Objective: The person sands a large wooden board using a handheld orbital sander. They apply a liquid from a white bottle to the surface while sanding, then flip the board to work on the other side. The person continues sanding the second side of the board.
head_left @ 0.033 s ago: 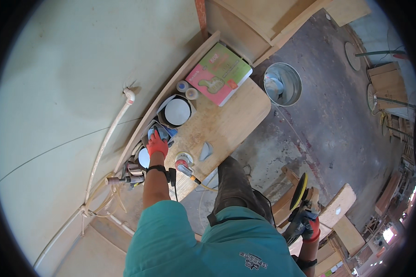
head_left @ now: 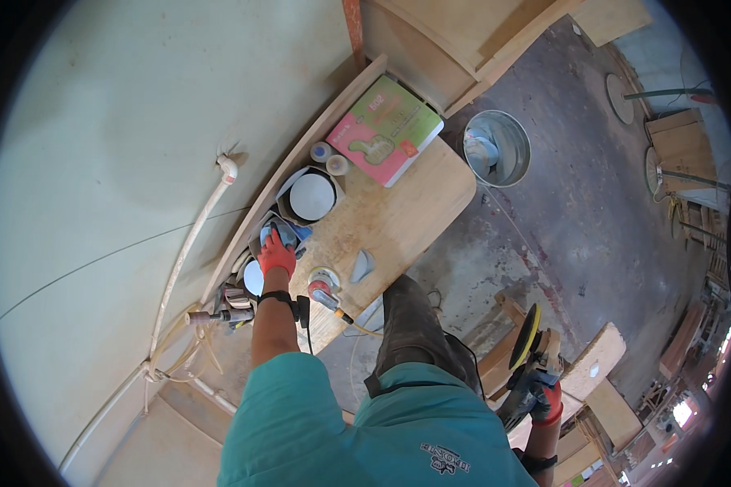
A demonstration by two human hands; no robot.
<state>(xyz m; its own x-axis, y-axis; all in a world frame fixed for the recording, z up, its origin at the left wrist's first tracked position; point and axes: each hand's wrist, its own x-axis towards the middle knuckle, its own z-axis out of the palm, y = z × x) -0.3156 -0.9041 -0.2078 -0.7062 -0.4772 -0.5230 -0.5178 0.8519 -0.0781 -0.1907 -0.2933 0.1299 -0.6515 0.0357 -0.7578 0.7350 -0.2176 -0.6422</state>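
Note:
My left hand (head_left: 277, 258), in a red glove with dark fingertips, reaches into a box at the bench's wall side. Its fingers stretch over blue-grey sanding discs (head_left: 285, 233) and touch them; no firm grip shows. At the lower right, my right hand (head_left: 547, 401), gloved alike, is closed round a power sander (head_left: 536, 375). The yellow-edged round pad (head_left: 526, 336) of that sander stands tilted, away from any surface. Beside my left forearm, a small red and grey air sander (head_left: 325, 294) lies on the wooden bench (head_left: 406, 207), near a folded grey pad (head_left: 362, 265).
A box of white discs (head_left: 312, 196), two small jars (head_left: 335, 165) and a pink and green carton (head_left: 386, 130) line the wall side. A metal bucket (head_left: 512, 150) stands on the floor beyond the bench. A pipe (head_left: 188, 252) runs along the wall. Boards (head_left: 597, 357) lie at right.

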